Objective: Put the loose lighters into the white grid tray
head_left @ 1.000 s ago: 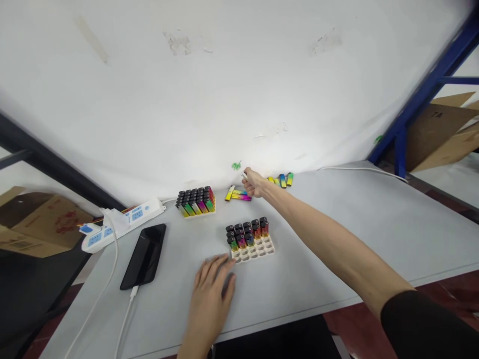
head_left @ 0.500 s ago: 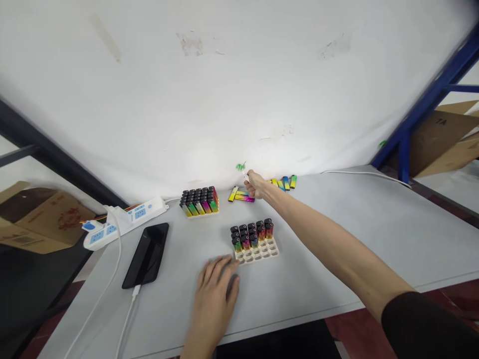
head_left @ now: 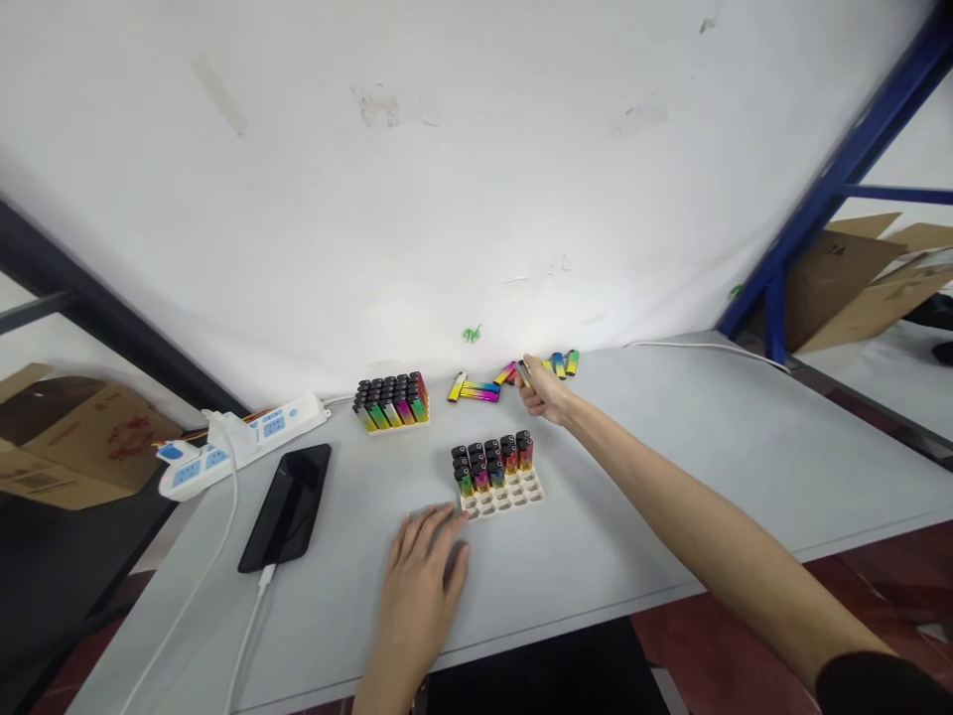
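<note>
My left hand [head_left: 423, 571] lies flat on the table with its fingers stretched out, the tips by the near left corner of a cream slotted tray [head_left: 513, 500]. Several lighters [head_left: 480, 479] with black tops stand upright in the tray's far rows; its near slots show bare. At the back, my right hand [head_left: 545, 389] is closed, with a lighter [head_left: 524, 374] between thumb and fingers. Loose lighters lie around it: a pink-and-yellow lighter [head_left: 504, 373] just left, a few more [head_left: 477, 390] further left, and a green-yellow lighter [head_left: 573, 362] to the right.
A second tray packed with upright lighters [head_left: 391, 405] stands at the back left. Left of it are a power strip [head_left: 253, 437] and a black phone [head_left: 287, 506] on a white cable [head_left: 249, 636]. The wall [head_left: 447, 199] rises behind; cardboard boxes [head_left: 849, 288] sit at both sides.
My right hand has moved right and down from near the wall to among the loose lighters, uncovering the pink-and-yellow one. My left hand stays beside the tray. The view has shifted slightly.
</note>
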